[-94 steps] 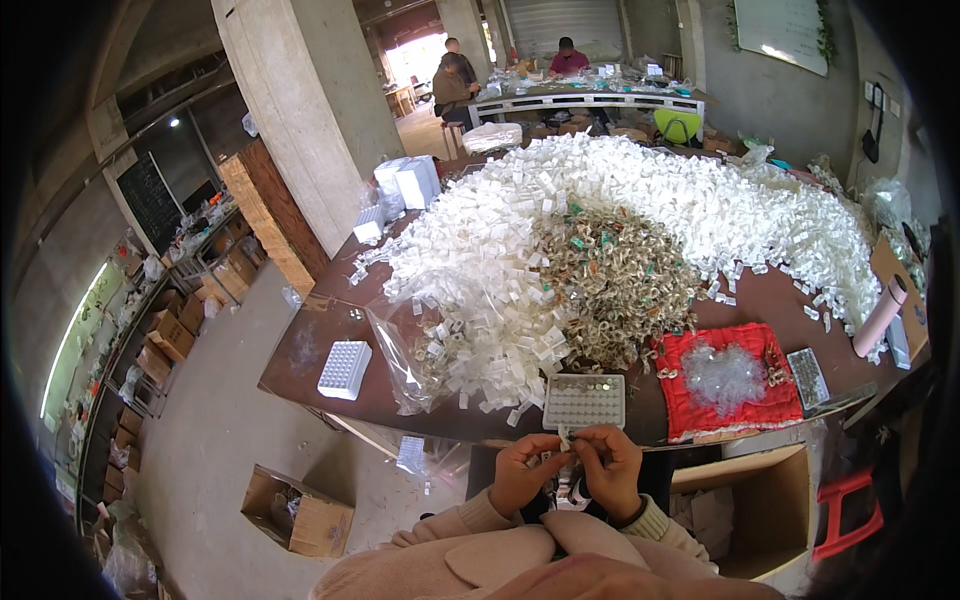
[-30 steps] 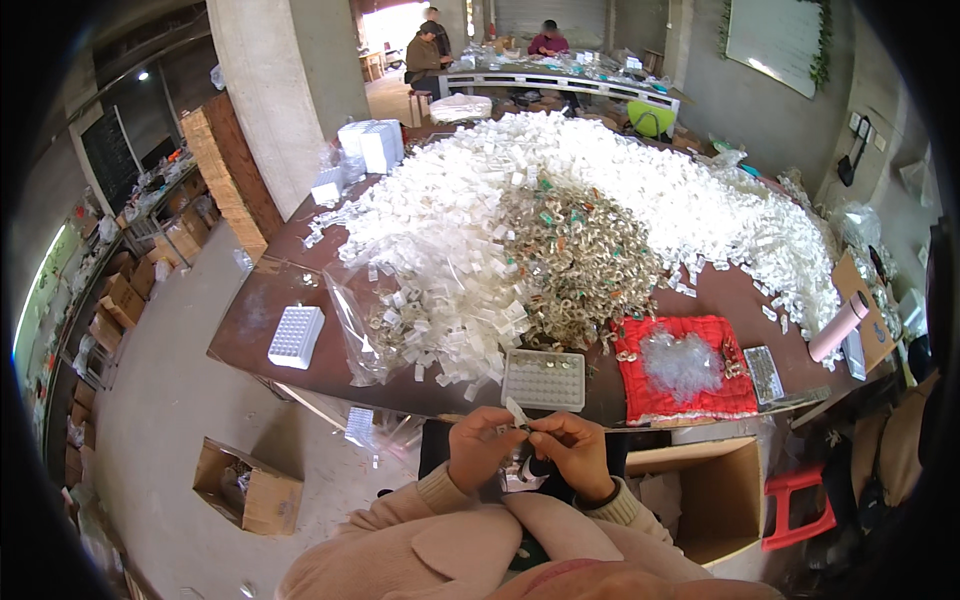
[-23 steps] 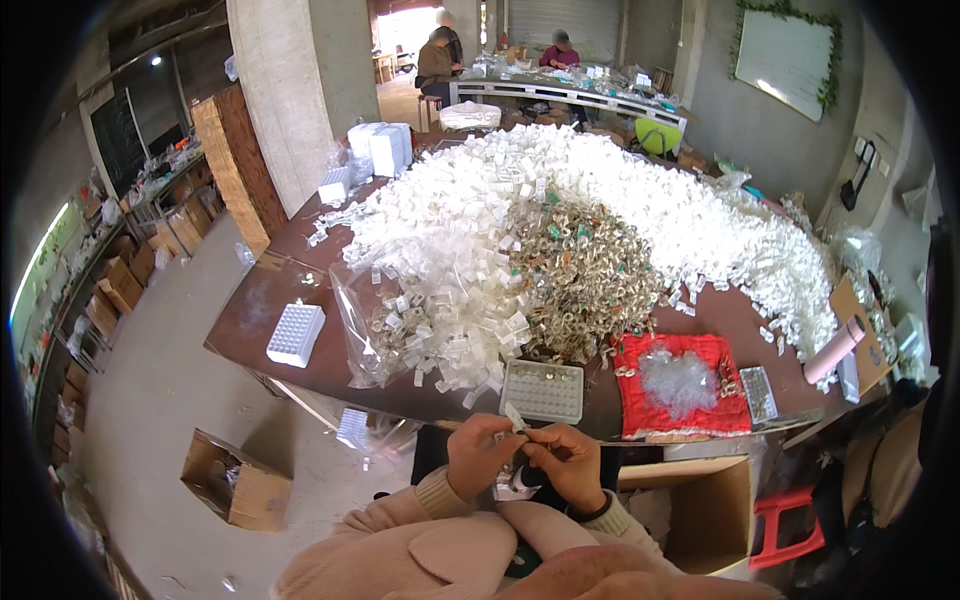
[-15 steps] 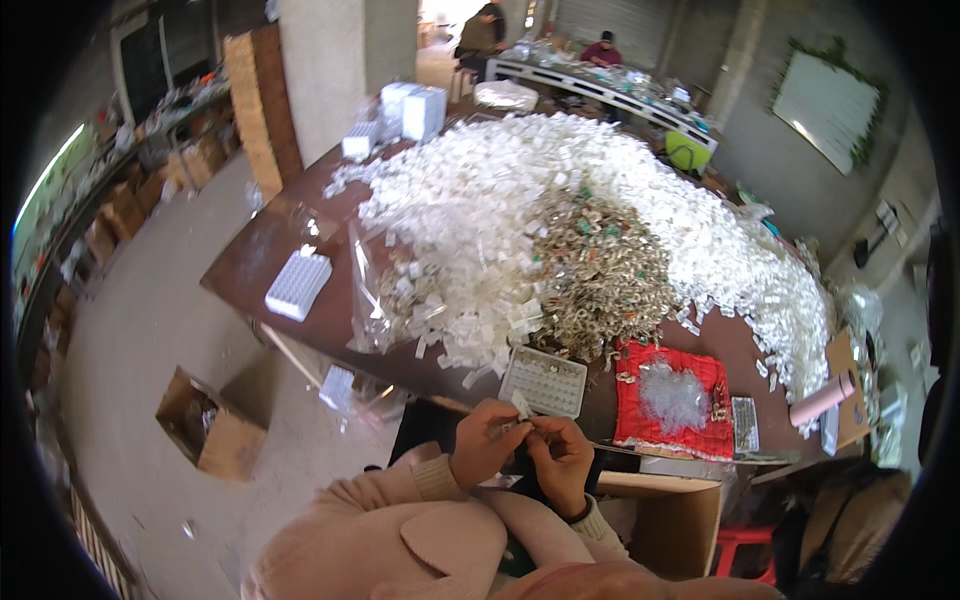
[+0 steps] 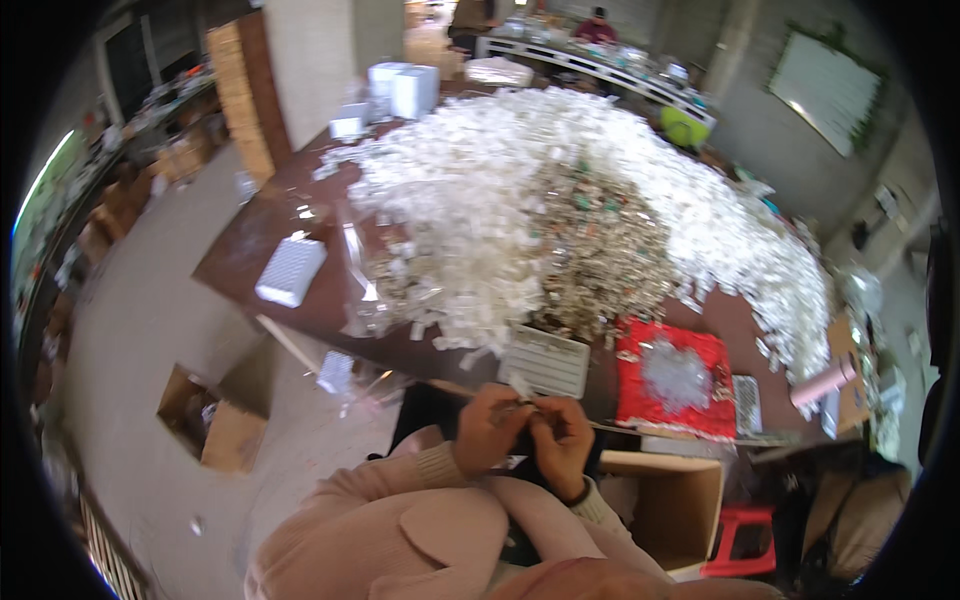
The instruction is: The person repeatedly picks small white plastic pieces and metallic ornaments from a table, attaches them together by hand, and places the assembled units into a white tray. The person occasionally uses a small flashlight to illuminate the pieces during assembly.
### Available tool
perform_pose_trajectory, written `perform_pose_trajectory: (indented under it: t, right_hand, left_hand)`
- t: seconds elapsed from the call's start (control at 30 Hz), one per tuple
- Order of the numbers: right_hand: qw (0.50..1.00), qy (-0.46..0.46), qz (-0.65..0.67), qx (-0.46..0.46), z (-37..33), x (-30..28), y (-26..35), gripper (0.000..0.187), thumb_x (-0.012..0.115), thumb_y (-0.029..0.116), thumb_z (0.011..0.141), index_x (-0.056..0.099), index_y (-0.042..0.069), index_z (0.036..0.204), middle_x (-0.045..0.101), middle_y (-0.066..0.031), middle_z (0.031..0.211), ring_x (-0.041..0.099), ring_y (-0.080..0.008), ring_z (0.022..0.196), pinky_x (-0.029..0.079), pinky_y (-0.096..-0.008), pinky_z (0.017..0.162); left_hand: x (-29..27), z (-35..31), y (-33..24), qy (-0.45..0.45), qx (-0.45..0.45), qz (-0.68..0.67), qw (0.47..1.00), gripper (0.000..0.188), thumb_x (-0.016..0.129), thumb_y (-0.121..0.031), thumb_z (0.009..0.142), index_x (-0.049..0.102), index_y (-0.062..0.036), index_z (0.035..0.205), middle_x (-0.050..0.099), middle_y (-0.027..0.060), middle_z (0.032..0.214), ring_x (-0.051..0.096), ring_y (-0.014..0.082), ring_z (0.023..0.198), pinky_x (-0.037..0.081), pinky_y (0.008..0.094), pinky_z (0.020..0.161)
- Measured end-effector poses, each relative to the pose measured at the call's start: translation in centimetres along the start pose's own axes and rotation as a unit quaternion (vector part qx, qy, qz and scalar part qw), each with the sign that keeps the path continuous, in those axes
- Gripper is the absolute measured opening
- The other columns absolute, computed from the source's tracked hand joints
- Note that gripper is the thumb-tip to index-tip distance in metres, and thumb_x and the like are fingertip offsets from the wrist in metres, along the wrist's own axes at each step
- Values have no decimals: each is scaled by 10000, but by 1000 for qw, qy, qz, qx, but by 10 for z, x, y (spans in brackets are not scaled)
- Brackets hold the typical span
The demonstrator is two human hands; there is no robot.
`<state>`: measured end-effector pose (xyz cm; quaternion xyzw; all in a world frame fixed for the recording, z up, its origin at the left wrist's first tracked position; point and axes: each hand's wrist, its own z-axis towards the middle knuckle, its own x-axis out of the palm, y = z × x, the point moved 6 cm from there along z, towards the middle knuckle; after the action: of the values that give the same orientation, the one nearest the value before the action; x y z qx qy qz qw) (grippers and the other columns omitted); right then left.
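My left hand (image 5: 490,430) is closed in a pinch. A small white translucent piece (image 5: 519,384) sticks up from its fingertips. Close against it, my right hand (image 5: 562,442) is also pinched, its fingertips meeting the left ones; what lies between them is too small and blurred to make out. Just beyond the hands, a white tray (image 5: 545,360) with rows of slots lies at the table's near edge. Behind it are a heap of small brownish metallic-looking pieces (image 5: 600,255) and a much larger heap of white translucent pieces (image 5: 450,190).
Right of the tray lies a red cloth (image 5: 635,400) bearing a clear plastic pile (image 5: 675,375). A pink bottle (image 5: 825,382) lies farther right. A white slotted block (image 5: 291,271) sits on the table's left. Cardboard boxes (image 5: 235,440) (image 5: 680,500) and a red stool (image 5: 745,540) stand below.
The whole view has tilted slightly and the picture is blurrier. My hands stay together at the tray's near edge, fingertips still meeting, a little higher in the picture.
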<state>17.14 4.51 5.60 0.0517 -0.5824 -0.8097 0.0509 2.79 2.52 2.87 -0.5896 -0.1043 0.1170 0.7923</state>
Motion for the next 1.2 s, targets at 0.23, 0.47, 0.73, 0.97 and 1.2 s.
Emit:
perform_pose_trajectory:
  t: [0.23,0.47,0.73,0.97,1.2]
  right_hand:
    - [999,-4,41,-20,5,11,8,198,595,-95,874,646,-6,1044,583,-23,893,537,-63,689,448,-214,596]
    - [994,-12,102,37,3,4,4,191,611,-103,865,588,17,1011,593,-7,836,527,-50,671,424,-198,589]
    - [995,-9,75,64,4,3,-7,187,678,-76,866,589,5,1009,651,-45,890,597,-74,735,468,-200,647]
    - [993,9,-114,-6,6,2,13,182,699,-30,878,607,0,1032,647,-39,786,608,-69,663,472,-213,598]
    - [996,-7,-79,-36,16,-9,29,181,724,-42,835,618,23,966,655,-41,803,581,-76,654,470,-235,606]
  left_hand:
    - [-4,-3,-9,-11,24,24,999,242,756,-110,889,608,-5,1049,693,121,931,654,130,822,529,287,705]
    - [2,-6,-8,-49,20,-45,998,208,739,-72,895,594,-1,1027,704,105,912,655,103,779,535,267,673]
    - [-5,0,-16,-32,82,-26,996,214,708,-51,921,592,15,1088,716,102,981,642,90,832,526,248,719]
    - [-6,3,-24,-33,122,-45,991,172,711,-32,913,620,7,1054,697,75,955,631,83,813,520,240,713]
    - [-11,6,-27,15,129,-6,991,202,710,8,895,593,-2,1059,672,106,956,595,93,694,492,225,611]
